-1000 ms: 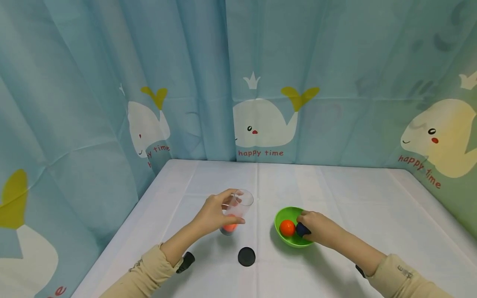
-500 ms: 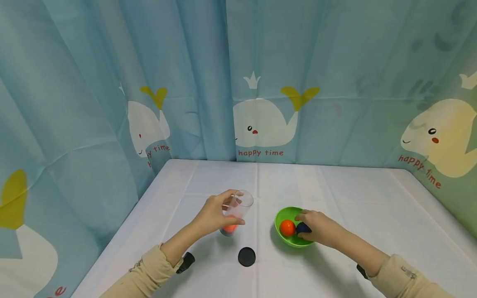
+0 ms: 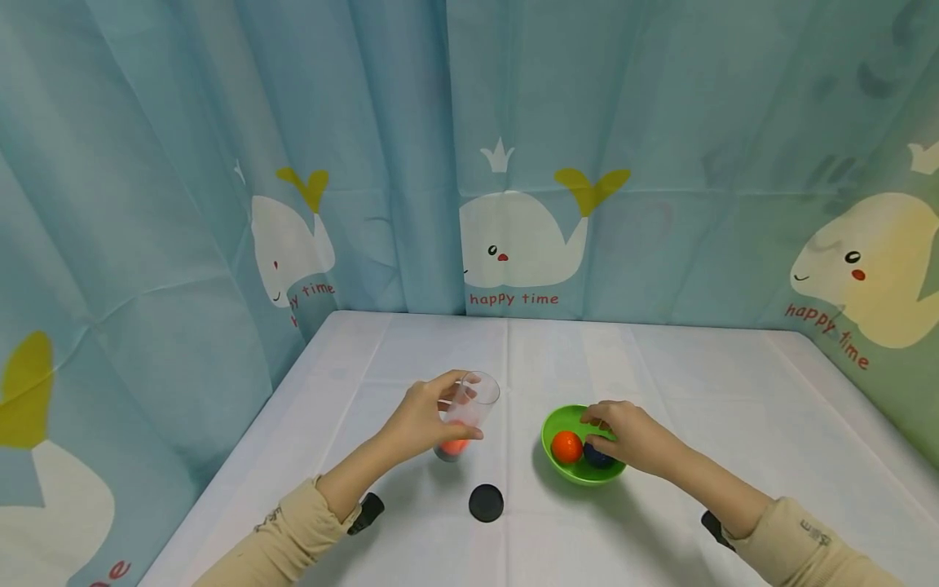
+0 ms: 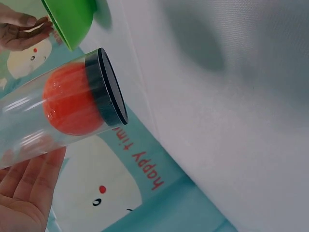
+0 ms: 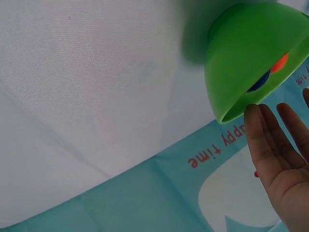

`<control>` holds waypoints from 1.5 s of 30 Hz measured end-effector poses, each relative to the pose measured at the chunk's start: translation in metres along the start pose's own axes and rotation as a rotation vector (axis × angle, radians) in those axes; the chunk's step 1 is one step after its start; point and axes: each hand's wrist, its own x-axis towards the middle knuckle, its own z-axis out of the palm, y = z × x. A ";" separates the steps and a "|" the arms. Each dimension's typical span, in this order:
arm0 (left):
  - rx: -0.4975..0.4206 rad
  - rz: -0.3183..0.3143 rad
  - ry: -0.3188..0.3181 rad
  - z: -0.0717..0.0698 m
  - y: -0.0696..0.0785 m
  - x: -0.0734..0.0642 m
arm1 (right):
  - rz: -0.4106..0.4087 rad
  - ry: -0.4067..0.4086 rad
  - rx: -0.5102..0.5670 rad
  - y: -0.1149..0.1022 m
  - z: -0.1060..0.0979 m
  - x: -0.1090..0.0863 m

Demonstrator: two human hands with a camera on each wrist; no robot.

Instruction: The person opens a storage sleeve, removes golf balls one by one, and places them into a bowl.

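My left hand [image 3: 421, 417] grips a clear plastic tube [image 3: 469, 401] between thumb and fingers, tilted above the table. An orange ball [image 4: 72, 99] sits at the tube's lower end, against its black end cap [image 4: 107, 89]. My right hand [image 3: 637, 436] hovers over the right side of a green bowl [image 3: 583, 479], its fingers loosely bent and spread with nothing between them. Inside the bowl lie another orange ball [image 3: 566, 447] and a dark blue ball [image 3: 597, 456], partly hidden by my right thumb. The right wrist view shows fingertips [image 5: 252, 111] near the bowl's rim.
A round black lid [image 3: 486, 503] lies on the white-covered table [image 3: 660, 367] between tube and bowl, nearer the front. A light blue curtain [image 3: 396, 122] with printed whales hangs behind the table and along its sides.
The right hand, earlier around the dark blue ball, has loosened its fingers and risen slightly away, leaving the ball in the bowl. The left hand holds the tube in the same place.
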 end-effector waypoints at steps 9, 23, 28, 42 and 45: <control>-0.003 0.010 0.002 -0.001 0.001 0.002 | 0.030 0.013 0.055 0.001 -0.002 0.001; 0.000 0.018 -0.005 -0.001 0.003 0.003 | 0.146 0.019 0.385 -0.005 -0.004 0.000; -0.002 0.019 -0.011 -0.001 0.004 0.003 | 0.259 -0.047 0.597 -0.006 -0.005 -0.001; -0.001 0.017 -0.014 0.001 0.005 0.002 | 0.371 -0.146 1.099 -0.007 -0.003 -0.001; 0.006 0.018 -0.012 0.001 0.006 0.002 | 0.394 -0.157 1.182 -0.008 -0.004 -0.001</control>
